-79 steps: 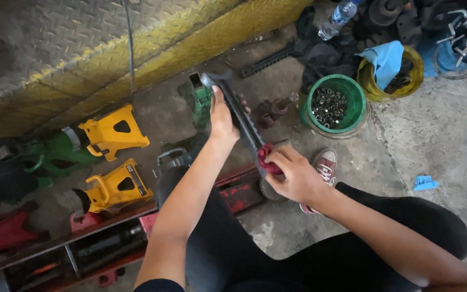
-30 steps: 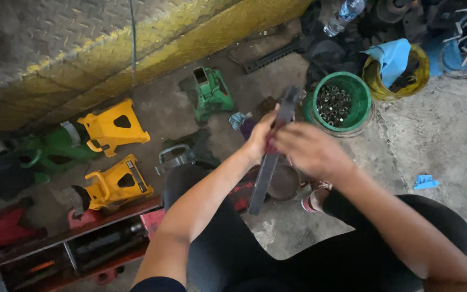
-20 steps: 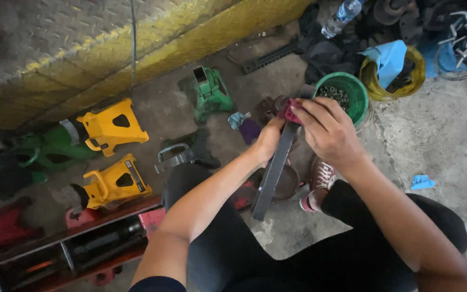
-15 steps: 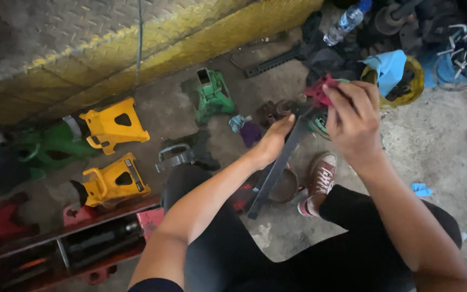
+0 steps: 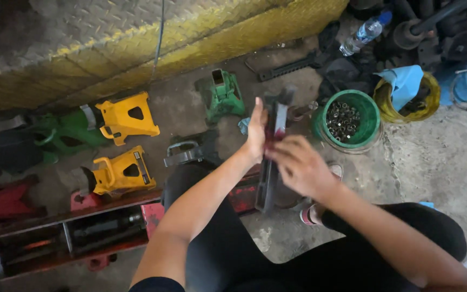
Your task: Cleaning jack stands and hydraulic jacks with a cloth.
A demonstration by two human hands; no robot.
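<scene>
At floor level, the toolbox [image 5: 55, 238] lay at 8 o'clock of the hands, the green bucket [image 5: 371, 116] of small metal parts at 2 o'clock. Between them stood the dark metal bar [image 5: 270, 178], upright. The left hand [image 5: 256, 132] pressed flat against it; the right hand [image 5: 298, 167] closed around it beside a red rag [image 5: 275, 131]. A loosened grip risked tipping the bar onto the shoe [image 5: 314, 213].
</scene>
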